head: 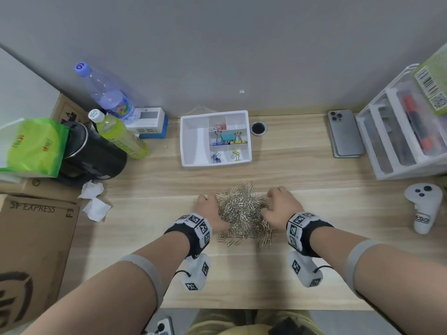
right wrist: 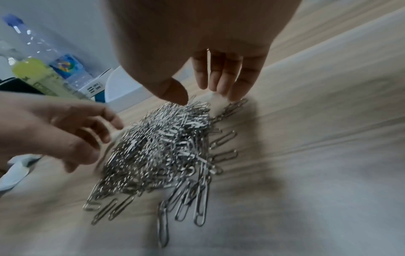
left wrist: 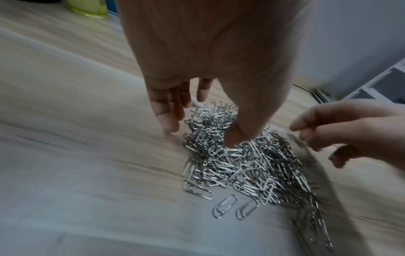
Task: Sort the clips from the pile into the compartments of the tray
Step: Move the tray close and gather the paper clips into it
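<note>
A heap of metal paper clips [head: 243, 209] lies on the wooden desk between my two hands. My left hand [head: 209, 209] sits at the heap's left edge, fingers loosely extended down to the desk [left wrist: 168, 110], thumb resting on the clips. My right hand [head: 278, 205] flanks the right edge, its fingers [right wrist: 221, 76] straight and its thumb touching the top of the paper clips [right wrist: 166, 143]. Neither hand holds a clip. The white compartment tray [head: 193, 141] stands behind the pile with binder clips in its right-hand compartments; its long left compartment holds nothing.
Bottles [head: 121, 136], a black canister [head: 94, 153] and a green bag crowd the back left. Crumpled tissue [head: 95, 201] and a cardboard box [head: 36, 238] lie left. A phone [head: 344, 134], a drawer unit [head: 401, 131] and a white controller [head: 422, 206] sit right.
</note>
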A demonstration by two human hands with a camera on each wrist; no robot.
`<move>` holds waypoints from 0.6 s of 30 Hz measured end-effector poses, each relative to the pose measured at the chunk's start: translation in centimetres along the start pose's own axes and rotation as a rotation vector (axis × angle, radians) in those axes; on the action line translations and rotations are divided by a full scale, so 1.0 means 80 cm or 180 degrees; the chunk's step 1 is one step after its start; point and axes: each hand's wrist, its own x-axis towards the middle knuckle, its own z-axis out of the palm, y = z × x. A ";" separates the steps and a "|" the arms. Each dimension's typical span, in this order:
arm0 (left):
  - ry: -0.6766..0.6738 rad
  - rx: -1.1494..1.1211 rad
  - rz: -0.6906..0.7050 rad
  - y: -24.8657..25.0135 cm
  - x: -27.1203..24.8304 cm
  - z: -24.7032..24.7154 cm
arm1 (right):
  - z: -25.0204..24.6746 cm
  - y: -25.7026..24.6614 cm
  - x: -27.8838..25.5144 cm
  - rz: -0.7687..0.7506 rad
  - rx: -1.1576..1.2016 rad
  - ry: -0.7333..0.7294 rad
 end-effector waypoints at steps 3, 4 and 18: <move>-0.0100 0.0074 -0.0333 -0.010 -0.005 -0.017 | -0.018 0.002 -0.002 0.0345 0.0215 -0.0293; -0.0316 0.0187 -0.0350 -0.011 -0.010 -0.021 | -0.018 0.003 -0.004 0.0460 0.0399 -0.0622; -0.1770 -0.0587 0.0204 0.004 -0.006 0.010 | 0.035 -0.023 -0.002 0.1122 0.1466 -0.2284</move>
